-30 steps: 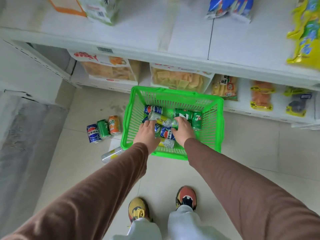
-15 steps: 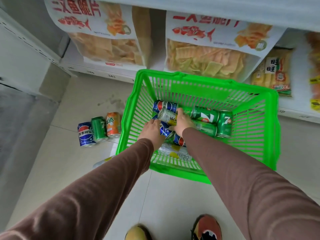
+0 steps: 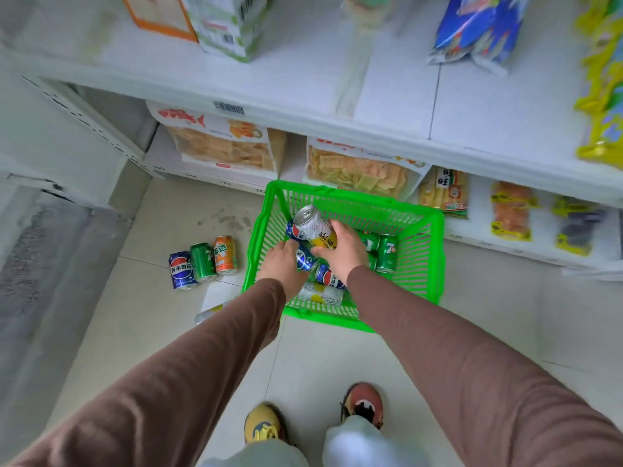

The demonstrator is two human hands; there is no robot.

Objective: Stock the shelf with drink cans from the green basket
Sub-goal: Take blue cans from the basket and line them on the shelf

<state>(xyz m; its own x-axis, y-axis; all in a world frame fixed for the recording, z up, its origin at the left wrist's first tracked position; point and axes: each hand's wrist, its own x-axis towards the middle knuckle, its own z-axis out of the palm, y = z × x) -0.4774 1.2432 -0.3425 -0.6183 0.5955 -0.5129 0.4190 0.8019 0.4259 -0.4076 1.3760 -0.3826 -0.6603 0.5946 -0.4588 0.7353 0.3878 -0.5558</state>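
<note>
Gripping silver-yellow can (image 3: pixel 315 229) in right hand (image 3: pixel 344 252), fingers curling round it above green basket (image 3: pixel 435 264); long axis tilting, top pointing up-left toward shelf (image 3: pixel 303 79). Left hand (image 3: pixel 283 264) reaching down onto blue can (image 3: pixel 305 257); grasp unclear.

green can (image 3: pixel 386 253) "7", blue can (image 3: pixel 182 270) pepsi logo

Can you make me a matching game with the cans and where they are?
Things:
1. silver and yellow can
2. orange can
3. green 7-Up can with its label showing
4. blue Pepsi can standing upright

Places:
A. lying in the green plastic basket
B. floor, leftmost of the three
C. gripped in the right hand
D. floor, rightmost of the three

Pairs: 1-C, 2-D, 3-A, 4-B
</note>
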